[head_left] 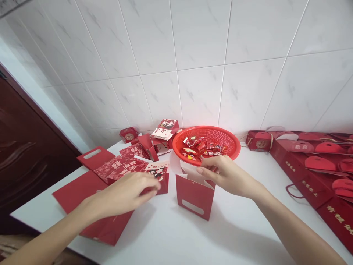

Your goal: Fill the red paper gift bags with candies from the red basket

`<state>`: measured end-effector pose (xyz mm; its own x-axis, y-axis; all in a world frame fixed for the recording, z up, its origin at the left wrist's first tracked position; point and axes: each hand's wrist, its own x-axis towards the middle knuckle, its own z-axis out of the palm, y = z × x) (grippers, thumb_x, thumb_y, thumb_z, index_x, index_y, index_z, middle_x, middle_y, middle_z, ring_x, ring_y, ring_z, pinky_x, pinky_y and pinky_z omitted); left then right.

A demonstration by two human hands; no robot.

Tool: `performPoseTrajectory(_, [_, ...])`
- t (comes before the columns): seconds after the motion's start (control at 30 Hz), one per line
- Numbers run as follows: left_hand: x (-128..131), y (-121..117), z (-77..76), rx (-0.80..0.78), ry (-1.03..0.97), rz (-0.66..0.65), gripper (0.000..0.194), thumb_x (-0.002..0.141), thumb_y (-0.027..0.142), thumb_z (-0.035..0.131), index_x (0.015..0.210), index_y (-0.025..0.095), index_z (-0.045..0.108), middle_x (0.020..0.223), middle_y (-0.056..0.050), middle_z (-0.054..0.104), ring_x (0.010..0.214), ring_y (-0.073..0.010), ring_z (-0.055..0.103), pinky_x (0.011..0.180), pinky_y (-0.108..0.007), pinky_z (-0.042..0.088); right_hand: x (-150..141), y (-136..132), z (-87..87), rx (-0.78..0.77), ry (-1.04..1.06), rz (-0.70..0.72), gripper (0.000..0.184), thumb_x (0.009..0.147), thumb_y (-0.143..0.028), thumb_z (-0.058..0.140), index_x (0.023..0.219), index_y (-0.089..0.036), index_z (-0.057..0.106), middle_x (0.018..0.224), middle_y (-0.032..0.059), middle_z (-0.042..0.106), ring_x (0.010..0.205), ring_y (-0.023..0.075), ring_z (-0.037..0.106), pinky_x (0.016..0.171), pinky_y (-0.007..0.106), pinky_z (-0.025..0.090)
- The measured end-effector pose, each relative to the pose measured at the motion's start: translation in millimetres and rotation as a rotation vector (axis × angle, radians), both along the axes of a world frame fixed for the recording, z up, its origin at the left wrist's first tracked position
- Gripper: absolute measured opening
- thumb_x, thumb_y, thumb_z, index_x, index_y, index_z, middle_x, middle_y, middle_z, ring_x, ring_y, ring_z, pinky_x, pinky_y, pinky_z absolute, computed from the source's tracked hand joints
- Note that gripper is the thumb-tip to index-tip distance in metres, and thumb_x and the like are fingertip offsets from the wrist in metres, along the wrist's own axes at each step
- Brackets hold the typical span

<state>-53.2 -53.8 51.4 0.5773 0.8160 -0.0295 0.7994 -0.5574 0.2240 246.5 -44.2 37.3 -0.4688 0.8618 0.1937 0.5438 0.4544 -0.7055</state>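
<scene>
A red paper gift box [194, 195] with a white slot on its front stands on the white table, its top open and pale inside. My right hand [227, 175] pinches the upper right edge of this box, thumb toward the opening; its other fingertips are partly hidden. Left of the box, my left hand [132, 191] hovers with fingers bent, thumb apart, and nothing visible in it. Beneath and behind it lie flattened red cartons [82, 187] and a small red box with a cartoon couple [158, 173]. A red plastic basket [234, 141] of wrapped candies [202, 147] sits just behind the box.
Several filled-out red boxes with gold lettering [306, 187] stand in rows along the right. A small hexagonal box [129, 135] and a cartoon-printed box [167, 129] rest near the tiled wall [201, 88]. A dark brown door [27, 158] is at the left.
</scene>
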Motion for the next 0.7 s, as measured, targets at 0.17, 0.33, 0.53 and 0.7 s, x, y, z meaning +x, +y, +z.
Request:
performPoseTrajectory(0.17, [50,8,6.9,0.045,-0.354,-0.074,0.027,0.097,0.039,0.052,0.098,0.026,0.076,0.114,-0.006,0.066,0.093,-0.0196,0.064,0.077,-0.028,0.051,-1,2,-4.7,-0.077,0.088,0.096,0.043,0.098,-0.035,0.049,0.061,-0.019,0.033,0.058,-0.0052,0.030,0.055,0.0082,0.026,0.051,0.025,0.022])
performPoseTrajectory(0.33, [68,26,-6.7,-0.073,-0.504,-0.050,0.024,0.092,0.041,0.061,0.103,0.025,0.075,0.109,-0.006,0.066,0.097,-0.0211,0.063,0.076,-0.029,0.052,8,10,-5.3,-0.169,0.108,0.228,0.049,0.099,-0.044,0.049,0.062,-0.019,0.029,0.060,-0.0063,0.022,0.054,0.0071,0.021,0.050,0.025,0.019])
performPoseTrajectory(0.53, [66,30,-16.1,-0.261,-0.460,-0.032,0.030,0.091,0.040,0.061,0.113,0.026,0.075,0.106,-0.005,0.073,0.093,-0.0212,0.065,0.081,-0.032,0.052,14,21,-13.5,-0.380,-0.001,0.381,0.057,0.098,-0.062,0.043,0.061,-0.020,0.030,0.059,-0.0060,0.025,0.052,0.0073,0.023,0.048,0.024,0.021])
performPoseTrajectory(0.7, [69,27,-18.2,-0.198,-0.497,-0.002,0.027,0.090,0.039,0.062,0.108,0.025,0.076,0.104,-0.005,0.072,0.093,-0.0205,0.064,0.085,-0.033,0.051,18,26,-12.8,-0.243,0.046,0.250,0.054,0.097,-0.059,0.047,0.062,-0.019,0.041,0.059,-0.0048,0.036,0.055,0.0082,0.030,0.051,0.024,0.026])
